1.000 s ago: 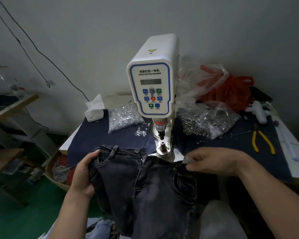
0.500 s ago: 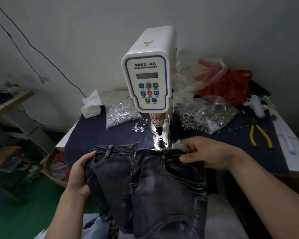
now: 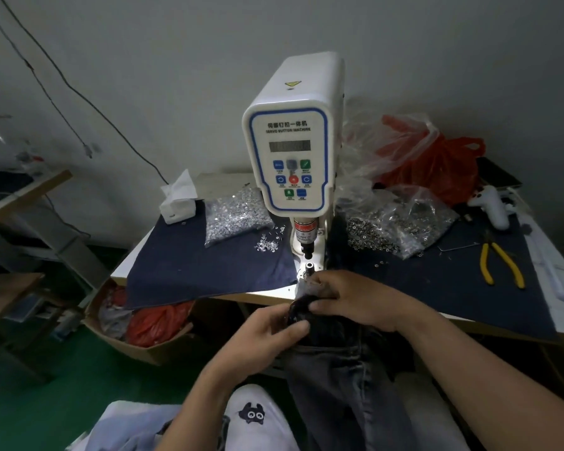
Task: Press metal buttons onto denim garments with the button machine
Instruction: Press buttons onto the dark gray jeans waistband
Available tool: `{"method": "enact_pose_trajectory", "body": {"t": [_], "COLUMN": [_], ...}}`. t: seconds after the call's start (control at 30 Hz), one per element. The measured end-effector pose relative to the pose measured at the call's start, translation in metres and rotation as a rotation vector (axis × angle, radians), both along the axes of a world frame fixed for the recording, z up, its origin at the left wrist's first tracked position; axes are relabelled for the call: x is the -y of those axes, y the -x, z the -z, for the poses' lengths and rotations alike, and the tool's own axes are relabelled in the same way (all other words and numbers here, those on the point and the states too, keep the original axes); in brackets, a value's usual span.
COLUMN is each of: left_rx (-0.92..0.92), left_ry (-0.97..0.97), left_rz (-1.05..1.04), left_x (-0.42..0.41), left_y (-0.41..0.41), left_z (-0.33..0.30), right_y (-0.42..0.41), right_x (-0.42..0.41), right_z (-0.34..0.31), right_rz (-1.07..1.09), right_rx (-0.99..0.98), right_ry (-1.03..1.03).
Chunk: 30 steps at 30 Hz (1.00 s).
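Holding the jeans [image 3: 336,379] by the top edge, you have both hands together near the middle of the frame, just below the button machine [image 3: 290,151]. Your left hand [image 3: 261,340] pinches the bunched dark cloth from the left side. Your right hand [image 3: 349,297] curls over the same bunch from the right, with a bit of pale cloth or tag under its fingers. The rest of the jeans hang down toward the bottom of the frame, over your lap.

It looks like you are getting the waistband ready, not pressing yet. The small metal post [image 3: 309,266] of the machine stands bare just above your right hand, and the punch [image 3: 306,252] hangs apart above it. I cannot see a button on the post.

Next, you will likely need to spread the cloth flat and slide the right spot over the post. Keep your fingers off to the sides before the punch comes down.

The bag of shiny studs [image 3: 235,219] lies left of the machine, and the bag of button rings [image 3: 401,226] lies to its right.
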<state>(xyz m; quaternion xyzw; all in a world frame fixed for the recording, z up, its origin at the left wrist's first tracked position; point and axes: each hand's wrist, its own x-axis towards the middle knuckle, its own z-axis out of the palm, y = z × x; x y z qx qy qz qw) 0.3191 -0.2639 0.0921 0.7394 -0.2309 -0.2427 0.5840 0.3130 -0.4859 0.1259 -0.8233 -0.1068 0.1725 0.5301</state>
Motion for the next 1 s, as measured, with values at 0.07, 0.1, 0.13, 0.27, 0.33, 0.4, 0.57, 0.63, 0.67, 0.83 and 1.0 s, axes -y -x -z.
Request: {"method": "enact_pose_trajectory", "body": {"t": [0.07, 0.1, 0.13, 0.27, 0.33, 0.4, 0.57, 0.63, 0.67, 0.83, 1.0], "left_rx": [-0.194, -0.290, -0.359, -0.441, -0.407, -0.373, 0.041, 0.114, 0.176, 0.191, 0.050], "left_ry": [0.154, 0.235, 0.296, 0.344, 0.305, 0.283, -0.166, -0.255, -0.285, 0.027, 0.283], "left_rz": [-0.137, -0.160, -0.170, -0.233, -0.233, -0.145, 0.018, 0.119, 0.174, 0.118, 0.019], "left_x": [0.000, 0.001, 0.003, 0.014, 0.017, 0.017, -0.002, -0.011, -0.014, -0.018, -0.007], "left_y": [-0.002, -0.004, -0.004, -0.007, -0.006, -0.005, -0.011, -0.016, -0.018, -0.020, -0.020], "left_z": [0.008, 0.011, 0.012, 0.002, -0.003, -0.007, -0.014, -0.015, -0.016, -0.017, -0.006], "right_y": [0.007, 0.014, 0.022, 0.047, 0.053, 0.055, 0.044, 0.041, 0.041, 0.033, 0.018], "right_x": [0.008, 0.010, 0.011, 0.007, 0.007, 0.009, 0.022, 0.024, 0.024, 0.030, 0.037], "right_z": [0.004, 0.006, 0.009, 0.024, 0.035, 0.041, 0.027, 0.023, 0.023, 0.018, 0.006], "right_rz": [0.185, 0.265, 0.295, 0.018, 0.001, 0.017, 0.092, 0.098, 0.096, 0.058, -0.042], "right_rx": [0.207, 0.346, 0.480, 0.521, 0.412, 0.339, 0.369, 0.320, 0.257, -0.059, -0.027], "right_ry": [0.272, 0.303, 0.273, 0.188, 0.233, 0.232, -0.059, -0.235, -0.313, -0.313, -0.043]}}
